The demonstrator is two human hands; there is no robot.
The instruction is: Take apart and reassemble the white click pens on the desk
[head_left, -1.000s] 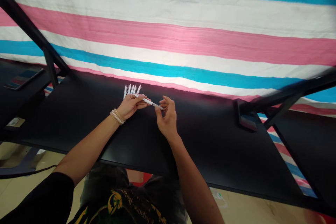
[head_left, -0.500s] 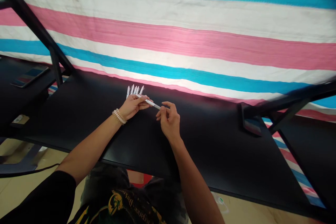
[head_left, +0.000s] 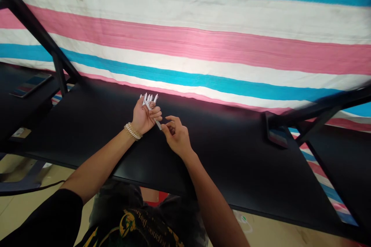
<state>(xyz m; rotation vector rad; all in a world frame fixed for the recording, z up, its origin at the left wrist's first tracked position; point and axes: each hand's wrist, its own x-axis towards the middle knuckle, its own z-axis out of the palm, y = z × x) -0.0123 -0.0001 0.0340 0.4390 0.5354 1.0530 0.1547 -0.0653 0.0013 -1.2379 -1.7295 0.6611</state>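
One slim white pen (head_left: 158, 124), held just above the table (head_left: 232, 154), between left hand (head_left: 144, 117) and right hand (head_left: 177, 134). Long axis aslant: from an upper end over the left palm, near the thumb, down and rightward to a pale lower end at the right fingertips. Middle stretch hidden under curled fingers (head_left: 156, 110) of the left hand, closed around the barrel with the palm turned partly up. Nearer to the left hand, with most of the length inside that grip; only the short lower end out past the little-finger side.

Just to the right of that end, right thumb and forefinger, drawn close at the tip; too small to tell whether pinched on it or merely touching. Remaining right fingers loosely bent.

Just beyond the left hand, a row of other white pens (head_left: 150, 98), tops pointing away from the body, lower parts hidden. Around the left wrist, a twisted pale bracelet (head_left: 132, 131). Well apart at right, a dark flat slab (head_left: 276, 135), too dim to name. Past the far edge, a striped tarp (head_left: 185, 46).
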